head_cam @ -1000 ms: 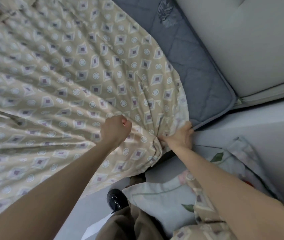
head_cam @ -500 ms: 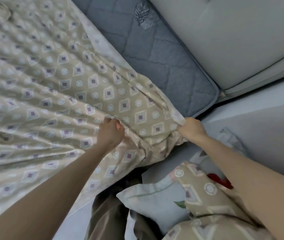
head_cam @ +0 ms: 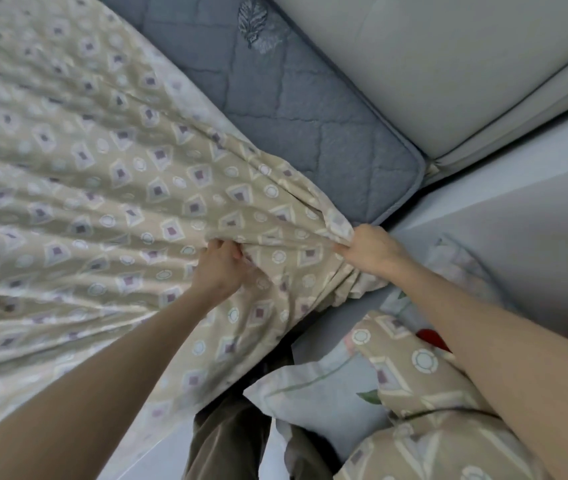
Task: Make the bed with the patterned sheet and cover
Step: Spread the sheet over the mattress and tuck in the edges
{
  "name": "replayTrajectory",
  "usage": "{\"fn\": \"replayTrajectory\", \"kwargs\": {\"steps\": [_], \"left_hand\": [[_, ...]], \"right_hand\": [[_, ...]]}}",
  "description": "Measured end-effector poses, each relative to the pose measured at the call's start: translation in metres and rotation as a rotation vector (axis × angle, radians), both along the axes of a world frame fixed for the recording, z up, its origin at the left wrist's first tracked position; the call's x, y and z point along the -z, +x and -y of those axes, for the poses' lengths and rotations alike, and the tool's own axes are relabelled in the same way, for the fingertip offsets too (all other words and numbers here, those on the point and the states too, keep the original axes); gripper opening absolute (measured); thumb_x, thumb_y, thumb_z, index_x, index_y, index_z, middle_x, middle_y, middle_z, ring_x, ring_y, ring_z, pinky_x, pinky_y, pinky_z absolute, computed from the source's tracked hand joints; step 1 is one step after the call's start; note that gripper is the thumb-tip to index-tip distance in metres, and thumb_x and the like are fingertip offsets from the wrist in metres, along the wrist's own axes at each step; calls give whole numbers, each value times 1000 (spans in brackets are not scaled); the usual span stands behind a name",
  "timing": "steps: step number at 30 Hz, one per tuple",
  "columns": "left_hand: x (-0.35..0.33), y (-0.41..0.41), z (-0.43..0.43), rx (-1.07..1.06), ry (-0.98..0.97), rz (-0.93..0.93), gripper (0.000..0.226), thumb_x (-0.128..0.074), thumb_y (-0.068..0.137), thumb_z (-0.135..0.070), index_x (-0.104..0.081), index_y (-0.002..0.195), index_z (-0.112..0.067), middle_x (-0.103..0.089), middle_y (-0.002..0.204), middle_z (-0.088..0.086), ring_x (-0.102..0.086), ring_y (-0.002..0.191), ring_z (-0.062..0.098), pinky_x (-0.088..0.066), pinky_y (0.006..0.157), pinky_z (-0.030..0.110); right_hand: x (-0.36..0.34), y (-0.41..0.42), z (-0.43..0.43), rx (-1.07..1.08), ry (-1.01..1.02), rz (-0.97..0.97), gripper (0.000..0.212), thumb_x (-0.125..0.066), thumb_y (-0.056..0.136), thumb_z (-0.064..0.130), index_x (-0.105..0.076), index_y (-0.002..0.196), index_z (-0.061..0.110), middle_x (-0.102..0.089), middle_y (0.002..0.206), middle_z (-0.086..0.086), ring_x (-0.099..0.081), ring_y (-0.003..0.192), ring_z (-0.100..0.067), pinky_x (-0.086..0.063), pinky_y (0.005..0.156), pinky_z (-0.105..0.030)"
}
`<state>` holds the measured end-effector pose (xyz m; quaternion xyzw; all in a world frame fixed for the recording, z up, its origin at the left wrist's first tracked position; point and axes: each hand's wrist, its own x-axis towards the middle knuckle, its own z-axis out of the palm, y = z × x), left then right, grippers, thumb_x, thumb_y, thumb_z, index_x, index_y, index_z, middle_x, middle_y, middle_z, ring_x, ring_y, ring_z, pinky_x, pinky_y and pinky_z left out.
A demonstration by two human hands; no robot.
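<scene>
A beige patterned sheet (head_cam: 102,188) with diamonds and circles lies spread over the left of the blue quilted mattress (head_cam: 303,112). Its near corner is bunched at the mattress corner. My left hand (head_cam: 218,268) is shut on a fold of the sheet close to that corner. My right hand (head_cam: 369,249) is shut on the sheet's edge right at the mattress corner. The far right part of the mattress lies bare.
A grey padded headboard (head_cam: 431,60) runs along the mattress's right side. By my right arm lie a pale floral pillow (head_cam: 324,393) and a beige patterned pillow (head_cam: 410,379). My trouser legs (head_cam: 230,441) stand below, on the pale floor (head_cam: 517,209).
The sheet's corner has slid back toward me, so more bare mattress shows. My hands have moved apart, with the right hand now at the mattress corner.
</scene>
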<state>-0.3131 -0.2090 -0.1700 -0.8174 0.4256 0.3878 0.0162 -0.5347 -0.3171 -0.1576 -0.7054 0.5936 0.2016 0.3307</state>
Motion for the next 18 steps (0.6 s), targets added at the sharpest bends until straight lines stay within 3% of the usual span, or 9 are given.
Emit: {"fn": "replayTrajectory", "kwargs": {"steps": [9,15,18], "left_hand": [[2,3,19,101,22,47,38,-42,89,-16,-55,125,-12,-43,135,14,-37,123,35,-31,104,40],[7,13,35,132,24,62,34,-38,90,-26,-60,109,-9,-56,116,15,-44,118,36,-37,97,41],[4,11,43,120,58,100,33,-39,91,-26,-55,114,-8,-53,118,15,-45,115,36,-40,93,43]], "right_hand": [[2,-7,-4,-14,-95,-88,20,-52,88,31,-63,94,15,-66,96,-10,-61,85,-29,-43,66,-29],[12,-21,-16,16,-70,-124,23,-52,88,31,-63,103,18,-66,104,-11,-62,97,-32,-42,70,-30],[16,-34,-25,46,-35,-190,27,-52,88,26,-61,112,18,-65,113,-12,-61,106,-32,-45,77,-32]]}}
